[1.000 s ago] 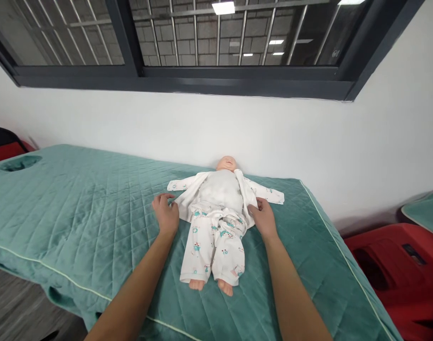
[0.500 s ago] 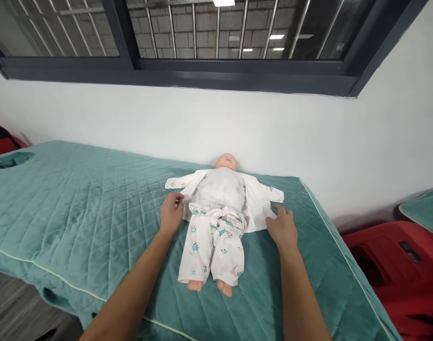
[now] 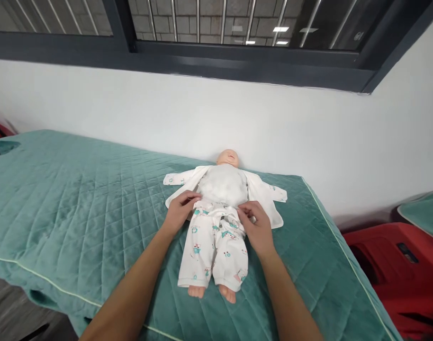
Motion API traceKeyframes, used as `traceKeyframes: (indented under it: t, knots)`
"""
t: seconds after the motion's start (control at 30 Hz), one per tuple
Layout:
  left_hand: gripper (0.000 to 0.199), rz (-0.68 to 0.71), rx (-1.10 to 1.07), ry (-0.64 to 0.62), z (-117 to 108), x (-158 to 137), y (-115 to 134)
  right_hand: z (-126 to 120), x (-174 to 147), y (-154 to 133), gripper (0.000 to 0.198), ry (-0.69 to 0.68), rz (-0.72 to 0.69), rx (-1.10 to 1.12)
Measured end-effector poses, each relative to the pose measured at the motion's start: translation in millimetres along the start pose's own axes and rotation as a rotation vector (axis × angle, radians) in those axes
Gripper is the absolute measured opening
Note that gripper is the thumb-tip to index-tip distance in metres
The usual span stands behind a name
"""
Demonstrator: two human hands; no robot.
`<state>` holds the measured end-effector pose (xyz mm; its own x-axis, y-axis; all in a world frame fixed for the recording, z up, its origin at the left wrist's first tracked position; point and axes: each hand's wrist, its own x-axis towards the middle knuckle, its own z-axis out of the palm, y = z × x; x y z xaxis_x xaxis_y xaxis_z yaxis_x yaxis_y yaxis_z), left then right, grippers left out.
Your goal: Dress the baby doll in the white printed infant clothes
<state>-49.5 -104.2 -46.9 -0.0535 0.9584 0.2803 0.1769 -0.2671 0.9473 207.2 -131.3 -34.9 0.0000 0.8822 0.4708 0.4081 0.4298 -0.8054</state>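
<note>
A baby doll (image 3: pixel 228 157) lies on its back, head toward the wall and bare feet toward me. Its white printed jacket (image 3: pixel 268 203) is spread apart at the front, showing a white cloth torso (image 3: pixel 223 183). White trousers (image 3: pixel 197 241) with a small coloured print cover the legs. My left hand (image 3: pixel 181 210) is closed on the trouser waistband at the doll's hip on my left. At the opposite hip, my right hand (image 3: pixel 257 225) pinches the waistband too. The thumbs are partly hidden.
The doll rests on a bed with a green quilted cover (image 3: pixel 95 203), which has a face hole at the far left. Behind it stand a white wall (image 3: pixel 148 113) and a dark window frame (image 3: pixel 238 66). A red plastic stool (image 3: pixel 387 270) is at the right.
Both hands have moved inward from the jacket's edges to the trouser waistband. The jacket's front panels now lie spread wider. The view has tilted down slightly.
</note>
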Motion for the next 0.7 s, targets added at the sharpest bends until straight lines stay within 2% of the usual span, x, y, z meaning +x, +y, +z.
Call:
traceKeyframes:
  t: [0.17, 0.3, 0.47, 0.7]
  knots:
    - [0.024, -0.017, -0.096, -0.285, -7, 5, 2, 2, 0, -1, 0.012, -0.159, 0.020, 0.030]
    - [0.022, 0.001, -0.112, -0.383, -13, 6, 2, -1, 3, 3, 0.020, -0.236, 0.052, 0.019]
    - [0.017, 0.020, -0.174, -0.366, -12, 5, -1, -2, 5, 3, 0.031, -0.266, 0.046, -0.040]
    - [0.018, 0.056, -0.194, -0.226, -6, 3, -6, -13, 5, 4, 0.033, -0.357, 0.091, 0.020]
